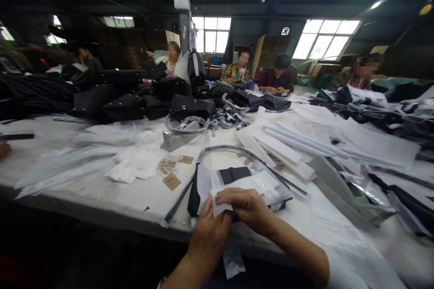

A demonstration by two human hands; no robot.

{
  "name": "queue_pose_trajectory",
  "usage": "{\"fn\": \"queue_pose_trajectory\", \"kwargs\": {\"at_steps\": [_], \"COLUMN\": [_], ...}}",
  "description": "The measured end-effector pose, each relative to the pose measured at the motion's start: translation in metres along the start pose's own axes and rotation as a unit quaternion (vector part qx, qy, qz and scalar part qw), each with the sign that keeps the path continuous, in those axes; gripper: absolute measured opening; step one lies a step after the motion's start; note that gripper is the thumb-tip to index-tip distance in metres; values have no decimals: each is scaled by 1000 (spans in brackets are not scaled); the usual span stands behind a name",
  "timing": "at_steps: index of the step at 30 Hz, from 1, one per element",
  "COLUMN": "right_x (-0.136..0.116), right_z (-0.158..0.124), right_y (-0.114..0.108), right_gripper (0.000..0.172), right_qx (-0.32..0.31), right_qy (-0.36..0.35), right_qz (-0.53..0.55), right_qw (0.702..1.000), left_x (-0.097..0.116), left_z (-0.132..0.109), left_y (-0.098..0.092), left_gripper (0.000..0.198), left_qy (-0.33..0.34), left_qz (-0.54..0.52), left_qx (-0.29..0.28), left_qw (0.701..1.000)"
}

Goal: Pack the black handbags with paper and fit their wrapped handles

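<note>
A black handbag (233, 174) lies at the table's front edge, partly covered by white wrapping sheets, its plastic-wrapped strap (225, 148) arching behind it. Over the bag's front, both hands pinch a thin white wrapping strip (219, 184). My left hand (210, 230) grips it from below, near the table edge. From the right, my right hand (246, 205) comes over the strip with its fingers bent and pressed down on it. A translucent strip (233, 257) hangs beneath the hands. The bag's lower edge is hidden behind my hands.
Cardboard tags (171, 181) with strings lie left of the bag. White sheets (132, 165) and foam strips (281, 146) spread on both sides. Grey and black bag pieces (342, 189) sit at right. Black bags (191, 106) are piled behind; several people work across the table.
</note>
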State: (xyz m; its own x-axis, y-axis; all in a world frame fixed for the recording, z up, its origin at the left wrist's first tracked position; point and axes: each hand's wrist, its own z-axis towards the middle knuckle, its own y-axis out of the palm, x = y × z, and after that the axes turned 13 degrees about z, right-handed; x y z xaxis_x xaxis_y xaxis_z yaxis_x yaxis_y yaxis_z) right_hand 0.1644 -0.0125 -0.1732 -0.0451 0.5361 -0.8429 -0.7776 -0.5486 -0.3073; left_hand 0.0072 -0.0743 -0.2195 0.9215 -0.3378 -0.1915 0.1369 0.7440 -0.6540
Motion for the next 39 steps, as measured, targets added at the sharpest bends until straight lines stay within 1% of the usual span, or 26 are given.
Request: {"fn": "queue_pose_trajectory", "kwargs": {"at_steps": [4,6,9,11,14,17,19,21,23,24,25,26,28,29,30,32,33,34,36,39], "right_x": [7,9,12,15,20,26,25,16,2,-5,-12,-16,-16,-11,-4,15,25,33,46,51], "right_z": [-14,-19,-26,-31,-37,-42,-45,-45,-40,-34,-27,-17,6,19,32,53,61,67,76,81], "right_y": [3,3,5,5,8,11,11,8,0,-5,-10,-14,-21,-23,-23,-21,-18,-15,-9,-5], "right_gripper": [31,30,30,31,31,28,26,22,18,18,17,18,21,21,24,30,30,30,29,32], "right_qx": [44,59,54,56,59,49,43,12,-41,-54,-52,-37,3,3,-14,-76,-106,-129,-153,-177], "right_qy": [-26,-44,-74,-91,-121,-166,-188,-189,-166,-150,-131,-108,-53,-13,30,106,131,146,148,143], "right_qz": [-37,-51,-40,-26,-24,-81,-120,-144,-149,-149,-152,-160,-210,-249,-288,-343,-355,-358,-353,-343], "right_qw": [998,996,995,994,991,982,974,971,974,976,978,981,976,968,957,930,920,913,911,911], "left_x": [-5,-8,-11,-12,-11,-10,-10,-10,-10,-10,-10,-10,-10,-10,-10,-10,-10,-10,-10,-9], "left_z": [-7,-13,-20,-23,-25,-25,-25,-25,-25,-25,-26,-26,-27,-27,-28,-28,-29,-29,-30,-31], "left_y": [-5,-2,4,7,7,5,3,3,4,4,5,6,7,7,7,8,8,9,10,10], "left_gripper": [30,26,21,22,27,25,32,37,37,36,36,36,37,38,38,39,39,40,40,39], "left_qy": [1,7,13,7,-20,-57,-53,-26,-7,-4,-4,-5,-4,-3,-3,-2,-3,-3,-4,-3], "left_qz": [-9,-10,-17,-18,-26,-40,-37,-39,-45,-47,-47,-47,-45,-44,-43,-44,-43,-42,-39,-37], "left_qx": [-34,-15,34,46,38,32,22,6,1,5,9,13,13,11,9,9,11,13,18,26], "left_qw": [999,1000,999,999,999,997,998,999,999,999,999,999,999,999,999,999,999,999,999,999]}}
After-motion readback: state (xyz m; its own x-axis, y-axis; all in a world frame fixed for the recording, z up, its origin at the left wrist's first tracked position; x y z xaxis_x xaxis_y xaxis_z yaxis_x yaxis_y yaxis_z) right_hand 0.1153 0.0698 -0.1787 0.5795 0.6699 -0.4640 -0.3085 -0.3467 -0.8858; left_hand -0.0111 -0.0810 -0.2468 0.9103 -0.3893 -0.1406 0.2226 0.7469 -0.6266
